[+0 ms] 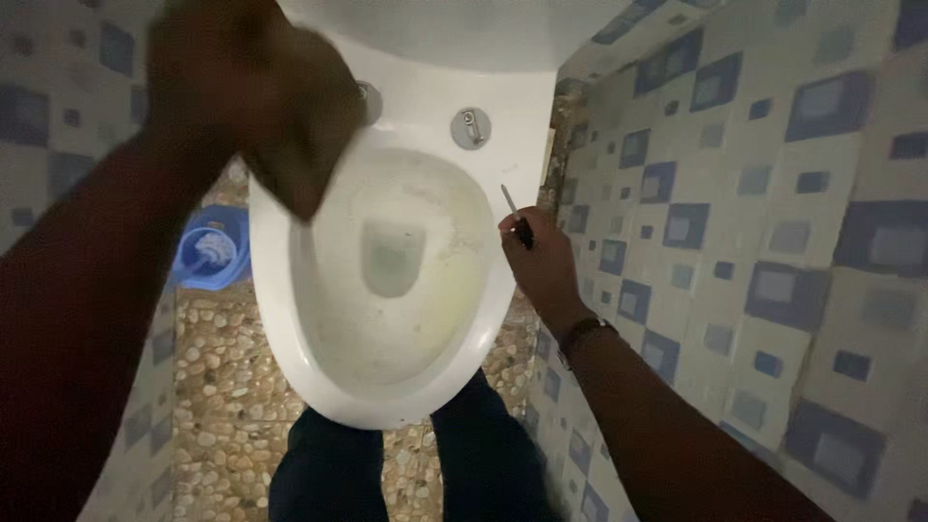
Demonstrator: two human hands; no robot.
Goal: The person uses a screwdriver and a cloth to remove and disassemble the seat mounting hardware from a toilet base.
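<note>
I look straight down on a white toilet bowl [290, 319] with no seat on it. Its inside is stained and holds a little water. My right hand [537, 261] rests at the bowl's right rim and grips a thin screwdriver [512, 207] with its metal tip pointing up toward the back. A bracelet sits on that wrist. My left hand [261, 92] is raised close to the camera over the bowl's back left; its fingers hang down and hold nothing I can see. A round metal fixing [471, 128] shows on the back ledge, and a second one is half hidden behind my left hand.
The white cistern [454, 29] is at the top. A blue container with a brush [210, 253] stands on the pebble floor [222, 387] to the left. Tiled walls with blue squares [754, 242] close in on both sides. My legs [406, 464] are below the bowl.
</note>
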